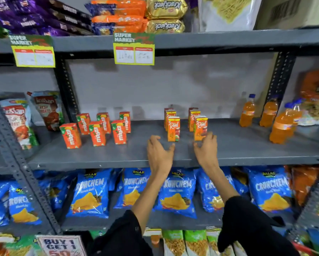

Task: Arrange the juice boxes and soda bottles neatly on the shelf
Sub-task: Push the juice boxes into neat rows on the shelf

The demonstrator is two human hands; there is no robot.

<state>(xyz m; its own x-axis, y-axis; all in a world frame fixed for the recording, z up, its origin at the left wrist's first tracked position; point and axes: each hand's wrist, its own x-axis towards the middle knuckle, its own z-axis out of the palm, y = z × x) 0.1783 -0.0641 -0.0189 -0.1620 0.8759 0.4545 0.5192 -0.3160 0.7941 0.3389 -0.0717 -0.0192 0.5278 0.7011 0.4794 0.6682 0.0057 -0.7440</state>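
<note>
Grey shelf holds Real juice boxes in twin rows, both hands spread apart, empty, squaring them.

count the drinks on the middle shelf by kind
Maaza juice boxes: 6
Real juice boxes: 4
Orange soda bottles: 4, though the rightmost ones overlap, so this count is less sure
Total: 14
</note>
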